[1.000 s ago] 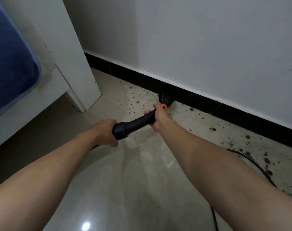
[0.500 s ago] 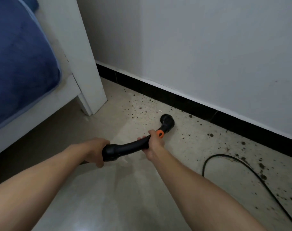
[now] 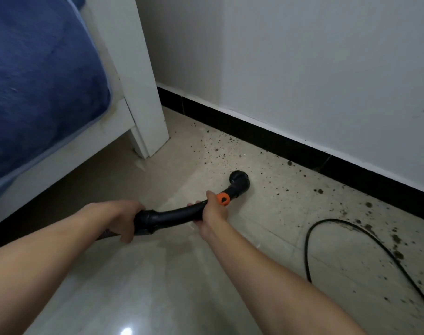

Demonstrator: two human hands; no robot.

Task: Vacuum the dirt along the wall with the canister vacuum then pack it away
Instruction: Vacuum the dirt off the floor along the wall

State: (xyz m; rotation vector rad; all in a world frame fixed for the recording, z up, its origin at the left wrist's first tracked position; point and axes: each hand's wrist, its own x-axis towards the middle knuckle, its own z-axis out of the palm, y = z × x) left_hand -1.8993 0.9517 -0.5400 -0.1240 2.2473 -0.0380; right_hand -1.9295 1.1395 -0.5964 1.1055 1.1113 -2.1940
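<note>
Centrally, the black vacuum hose handle [image 3: 174, 215] lies between two gripping hands: the left hand [image 3: 122, 217] wraps its thick rear end, and the right hand [image 3: 212, 215] clasps it just behind the orange slider [image 3: 223, 198]. Its nozzle [image 3: 240, 181] points down at the floor [image 3: 157, 274] amid scattered dirt [image 3: 215, 149], near the black baseboard [image 3: 303, 151]. A white bed leg [image 3: 143, 93] stands upper left; a black cord [image 3: 327, 223] loops lower right.

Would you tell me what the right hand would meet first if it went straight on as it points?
The right hand, gripping the black vacuum tube, would likely push its round nozzle through scattered dark dirt first, then into the black skirting board; depth is unclear.
</note>
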